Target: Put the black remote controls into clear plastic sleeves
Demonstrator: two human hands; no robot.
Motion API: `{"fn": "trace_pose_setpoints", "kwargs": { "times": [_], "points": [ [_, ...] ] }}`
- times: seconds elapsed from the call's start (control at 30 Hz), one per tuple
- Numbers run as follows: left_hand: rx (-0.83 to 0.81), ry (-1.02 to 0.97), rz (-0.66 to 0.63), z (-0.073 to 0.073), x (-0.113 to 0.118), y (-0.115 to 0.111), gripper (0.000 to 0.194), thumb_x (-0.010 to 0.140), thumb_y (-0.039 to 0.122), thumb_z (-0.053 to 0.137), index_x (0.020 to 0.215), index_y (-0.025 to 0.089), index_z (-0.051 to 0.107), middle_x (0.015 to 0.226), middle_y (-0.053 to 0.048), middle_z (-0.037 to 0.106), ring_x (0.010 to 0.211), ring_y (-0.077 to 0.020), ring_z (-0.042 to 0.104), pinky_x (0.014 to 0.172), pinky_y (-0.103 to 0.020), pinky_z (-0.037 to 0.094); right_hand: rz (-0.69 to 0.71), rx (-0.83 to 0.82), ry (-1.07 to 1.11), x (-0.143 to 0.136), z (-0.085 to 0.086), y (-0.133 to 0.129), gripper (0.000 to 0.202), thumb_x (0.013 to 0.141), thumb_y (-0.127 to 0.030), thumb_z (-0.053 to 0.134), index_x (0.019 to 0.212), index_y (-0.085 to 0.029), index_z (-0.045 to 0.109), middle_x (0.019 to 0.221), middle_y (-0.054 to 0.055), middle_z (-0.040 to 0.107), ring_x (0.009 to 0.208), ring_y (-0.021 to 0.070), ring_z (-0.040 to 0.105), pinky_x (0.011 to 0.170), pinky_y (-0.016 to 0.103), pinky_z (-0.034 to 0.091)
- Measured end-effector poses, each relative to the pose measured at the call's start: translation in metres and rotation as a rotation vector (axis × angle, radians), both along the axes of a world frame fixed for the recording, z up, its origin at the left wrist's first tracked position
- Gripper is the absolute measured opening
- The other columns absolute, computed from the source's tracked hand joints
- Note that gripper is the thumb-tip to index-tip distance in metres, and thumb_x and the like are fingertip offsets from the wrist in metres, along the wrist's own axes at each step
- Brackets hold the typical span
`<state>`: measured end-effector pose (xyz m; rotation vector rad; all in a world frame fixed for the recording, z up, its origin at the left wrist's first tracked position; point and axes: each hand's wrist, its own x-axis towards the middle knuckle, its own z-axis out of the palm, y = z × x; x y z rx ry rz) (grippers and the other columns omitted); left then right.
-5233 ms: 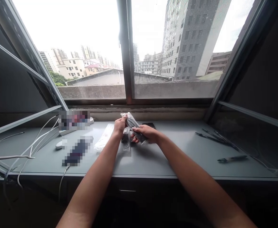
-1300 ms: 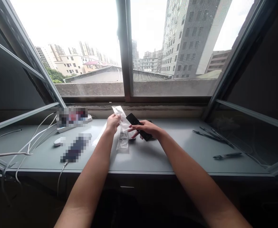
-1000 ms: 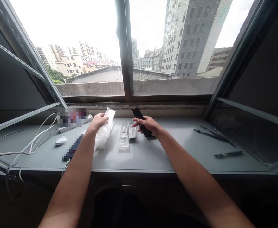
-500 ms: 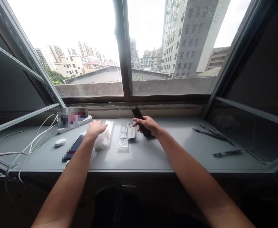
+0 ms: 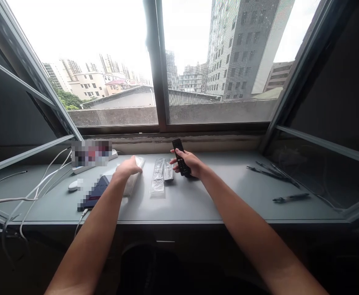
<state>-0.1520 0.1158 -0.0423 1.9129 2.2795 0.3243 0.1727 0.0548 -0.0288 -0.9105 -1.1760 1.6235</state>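
My right hand [image 5: 192,163] is closed around a black remote control [image 5: 182,156], which it holds tilted up above the desk, thumb on the front face. Beside it on the desk lie a remote in a clear plastic sleeve [image 5: 157,176] and a small dark item in clear wrapping [image 5: 168,171]. My left hand [image 5: 126,167] is on a stack of clear plastic bags [image 5: 132,184], thumb at their right side; its other fingers are mostly hidden, and it appears to grip the bags. A dark blue phone-like box [image 5: 97,192], partly blurred out, sits by my left forearm.
A white power strip [image 5: 113,155] with white cables [image 5: 44,176] takes up the left back, near a white mouse-like object [image 5: 74,185]. Pens [image 5: 290,198] and dark cables [image 5: 273,177] lie on the right. The window frame [image 5: 163,82] rises behind the desk [image 5: 237,192].
My left hand has moved right and further over the plastic bags. In my right hand the remote has turned more upright, its buttons facing me, with the thumb now on its face.
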Motion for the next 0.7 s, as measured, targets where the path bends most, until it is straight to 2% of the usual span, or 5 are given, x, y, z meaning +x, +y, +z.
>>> {"fn": "trace_pose_setpoints", "kwargs": {
  "times": [0.1,0.27,0.5,0.6,0.7],
  "points": [
    [-0.097,0.046,0.040,0.003,0.006,-0.002,0.089,0.070,0.045,0.088,0.150,0.020,0.058,0.147,-0.026,0.067,0.137,-0.0506,0.063,0.105,-0.056,0.055,0.044,-0.090,0.073,-0.001,-0.002,0.003,0.043,0.116,-0.056,0.043,0.130,-0.019,0.061,0.081,0.007,0.073,0.054,0.0182,0.065,0.049,0.029,0.054],
    [0.273,-0.099,-0.111,0.004,0.047,0.001,0.088,0.087,0.062,0.076,0.158,0.017,0.055,0.178,-0.026,0.030,0.167,-0.0482,0.022,0.128,-0.058,0.035,0.239,-0.193,0.318,0.002,-0.005,0.008,0.051,0.114,-0.045,0.027,0.128,-0.014,0.065,0.079,0.007,0.066,0.051,0.0156,0.053,0.042,0.024,0.043],
    [0.547,-0.623,-0.209,-0.006,0.120,0.020,0.052,0.101,0.044,0.065,0.146,0.017,0.064,0.154,-0.020,0.060,0.149,-0.0341,0.054,0.126,-0.047,0.042,0.103,-0.292,0.456,0.003,-0.004,0.009,0.028,0.110,-0.041,0.061,0.114,-0.014,0.069,0.076,0.002,0.065,0.057,0.0129,0.060,0.050,0.021,0.056],
    [0.688,-0.618,-0.260,-0.017,0.135,0.021,0.039,0.101,0.033,0.064,0.137,0.019,0.068,0.148,-0.018,0.063,0.147,-0.0324,0.055,0.125,-0.049,0.044,-0.003,-0.270,0.428,-0.001,-0.002,0.009,0.016,0.111,-0.028,0.059,0.109,-0.015,0.068,0.089,0.008,0.075,0.072,0.0165,0.073,0.063,0.025,0.065],
    [0.757,-0.576,-0.332,-0.026,0.135,0.017,0.033,0.102,0.028,0.061,0.133,0.019,0.070,0.147,-0.017,0.063,0.144,-0.0320,0.056,0.121,-0.049,0.048,0.020,-0.255,0.446,-0.002,-0.001,0.010,0.020,0.113,-0.031,0.053,0.110,-0.016,0.067,0.095,0.012,0.077,0.074,0.0174,0.073,0.054,0.022,0.060]
  ]
}}
